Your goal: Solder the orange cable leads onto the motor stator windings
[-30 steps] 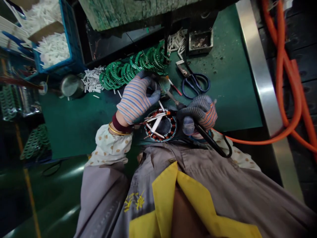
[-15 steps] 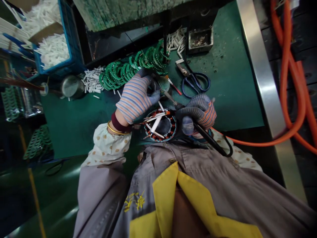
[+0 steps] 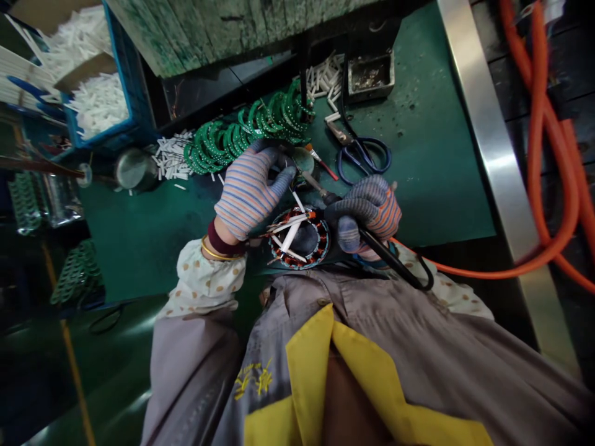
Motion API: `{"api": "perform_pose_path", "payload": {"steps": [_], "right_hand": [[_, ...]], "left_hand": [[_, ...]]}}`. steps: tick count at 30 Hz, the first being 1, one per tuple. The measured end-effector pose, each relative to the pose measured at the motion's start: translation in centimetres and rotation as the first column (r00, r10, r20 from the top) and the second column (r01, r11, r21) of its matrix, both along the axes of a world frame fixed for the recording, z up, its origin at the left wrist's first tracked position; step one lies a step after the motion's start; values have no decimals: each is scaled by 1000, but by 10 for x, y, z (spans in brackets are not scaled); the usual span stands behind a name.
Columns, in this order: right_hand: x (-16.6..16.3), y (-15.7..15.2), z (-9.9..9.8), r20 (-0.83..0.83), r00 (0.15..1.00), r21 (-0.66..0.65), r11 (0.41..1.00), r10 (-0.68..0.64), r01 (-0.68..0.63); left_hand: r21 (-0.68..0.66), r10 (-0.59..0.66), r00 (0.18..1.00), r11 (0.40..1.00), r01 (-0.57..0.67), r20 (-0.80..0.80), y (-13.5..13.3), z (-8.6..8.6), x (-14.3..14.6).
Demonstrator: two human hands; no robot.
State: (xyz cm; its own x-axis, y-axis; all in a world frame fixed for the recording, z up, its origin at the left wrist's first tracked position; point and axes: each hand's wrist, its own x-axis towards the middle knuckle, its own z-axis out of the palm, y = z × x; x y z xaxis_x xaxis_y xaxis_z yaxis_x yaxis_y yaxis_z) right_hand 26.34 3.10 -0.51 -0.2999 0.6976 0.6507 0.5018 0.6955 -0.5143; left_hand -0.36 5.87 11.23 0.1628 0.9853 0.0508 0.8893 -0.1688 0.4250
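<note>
My right hand [image 3: 369,210], in a striped glove with dark fingers, is closed around the black handle of a soldering iron [image 3: 328,196]. Its metal tip points up and left, close to my left fingertips. My left hand [image 3: 253,186], in a matching glove, is pinched around what looks like a thin wire; the fingers partly hide it. Below both hands lies a ring-shaped motor stator [image 3: 324,244] with copper windings. White sleeves [image 3: 290,236] lie across its opening, and one stands up toward my left fingers. A round dull-green disc or tin [image 3: 304,160] sits behind the iron tip.
Green curved boards [image 3: 218,145] are lined up behind my hands, beside loose white tubes [image 3: 171,158]. Blue-handled scissors [image 3: 365,158], a red brush [image 3: 325,164] and a metal tray [image 3: 372,77] lie at the right. A blue bin [image 3: 134,118] stands left; a metal edge [image 3: 488,155] borders the right.
The view has shifted slightly. My left thumb and fingers have drawn closer together, a little back from the iron, which stays in my right hand. The stator stays in place.
</note>
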Motion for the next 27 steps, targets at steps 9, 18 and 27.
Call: {"api": "perform_pose_path", "payload": {"steps": [9,18,27], "right_hand": [[3,-1,13,-34,998,-23,998,53,-54],[3,-5,19,39,999,-54,999,3,-1],[-4,1,27,-208,976,38,998,64,-58]], "left_hand": [[-117,-89,996,989,89,1,17,15,-11],[-2,-25,995,1000,25,-97,6,5,0],[108,38,996,993,-47,77,-10,-13,1]]}}
